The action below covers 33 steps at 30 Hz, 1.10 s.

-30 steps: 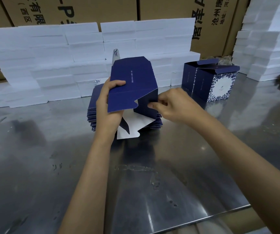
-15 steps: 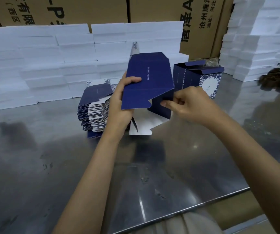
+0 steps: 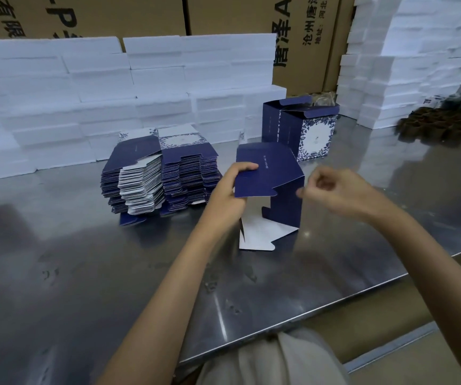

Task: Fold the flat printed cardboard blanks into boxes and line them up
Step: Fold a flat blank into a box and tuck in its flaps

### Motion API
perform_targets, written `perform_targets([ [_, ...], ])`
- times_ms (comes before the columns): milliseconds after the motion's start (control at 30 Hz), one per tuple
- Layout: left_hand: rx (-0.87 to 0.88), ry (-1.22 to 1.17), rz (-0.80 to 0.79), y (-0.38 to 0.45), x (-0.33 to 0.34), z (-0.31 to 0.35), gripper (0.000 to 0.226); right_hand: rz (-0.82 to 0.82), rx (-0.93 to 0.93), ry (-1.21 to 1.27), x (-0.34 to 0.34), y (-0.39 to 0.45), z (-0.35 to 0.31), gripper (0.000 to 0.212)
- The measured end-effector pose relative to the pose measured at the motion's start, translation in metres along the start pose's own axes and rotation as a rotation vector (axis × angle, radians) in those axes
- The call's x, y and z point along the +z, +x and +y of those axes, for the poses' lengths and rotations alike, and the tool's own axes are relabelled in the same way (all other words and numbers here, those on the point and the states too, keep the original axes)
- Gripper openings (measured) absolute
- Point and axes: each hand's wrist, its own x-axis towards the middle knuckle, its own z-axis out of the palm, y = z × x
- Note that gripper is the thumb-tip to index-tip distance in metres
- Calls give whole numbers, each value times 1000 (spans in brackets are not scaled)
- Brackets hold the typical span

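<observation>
My left hand (image 3: 228,190) grips the left edge of a half-opened navy box blank (image 3: 268,173), whose white inner flaps hang down onto the steel table (image 3: 85,273). My right hand (image 3: 334,190) hovers just right of the blank with curled fingers and blurred, apparently off the card. A stack of flat navy blanks (image 3: 159,179) lies to the left. Folded navy boxes with a floral white panel (image 3: 304,129) stand behind, tops open.
White foam blocks (image 3: 112,93) are stacked along the back, with more at the right (image 3: 407,65). Brown cartons (image 3: 301,31) stand behind them. A dark heap (image 3: 440,123) lies at the far right. The table's front edge runs diagonally near my body.
The view has shifted, so the stack now shows at the left. The blank has come down, its flaps now touching the table. My right hand has let go of the blank's right side.
</observation>
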Motion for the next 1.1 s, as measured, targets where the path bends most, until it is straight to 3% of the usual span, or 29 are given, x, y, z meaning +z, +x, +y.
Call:
perform_targets([
  [100,7,154,-44,-1,-8,7,61,274,-88,244,-1,-4,-3,19],
  [300,28,414,-203,-6,-26,20,66,44,-160,227,32,1,-17,30],
  [433,-127,422,-400,-10,-37,20,88,49,-217,140,42,8,-13,34],
  [633,-6,146,-96,-4,-23,12,43,139,-292,140,48,12,-8,31],
  [733,22,127,-46,0,-18,6,40,168,-298,148,49,15,-6,31],
  [900,28,194,-112,1,-28,2,41,194,-310,158,50,17,-4,28],
  [1100,88,92,92,-6,-18,5,24,195,-338,247,56,9,-11,24],
])
